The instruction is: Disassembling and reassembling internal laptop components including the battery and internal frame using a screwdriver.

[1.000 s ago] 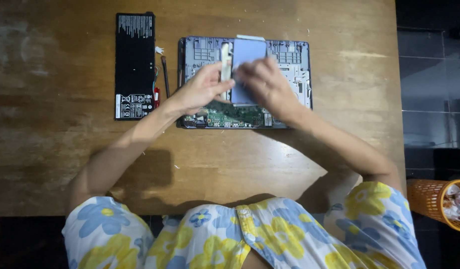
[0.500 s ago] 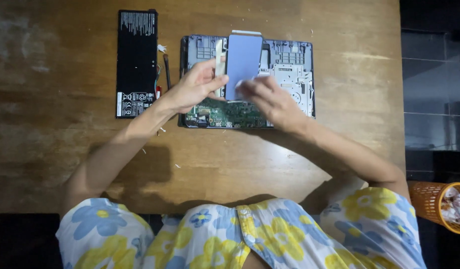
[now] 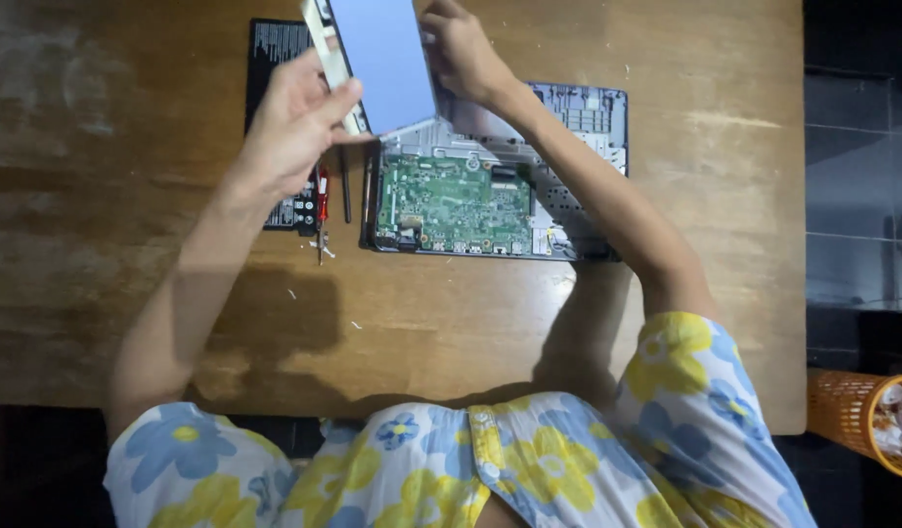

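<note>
Both hands have lifted the blue-grey panel [image 3: 384,61] clear of the opened laptop [image 3: 490,186]; left hand [image 3: 299,122] and right hand [image 3: 465,49] fingers stay clamped on its edges, exposing the green circuit board [image 3: 456,203].

1. Lit brightly from overhead, warm across the wooden desk [image 3: 666,293].
2. Soft dark shadows cast beneath both forearms onto the wood.
3. Pale glare patches at far left and upper right.
4. Dim, near-black surroundings beyond the edges.
5. Slightly soft focus throughout.

Both arms raised forward, left hand [image 3: 299,122] and right hand [image 3: 461,49] in a closed grip
</note>
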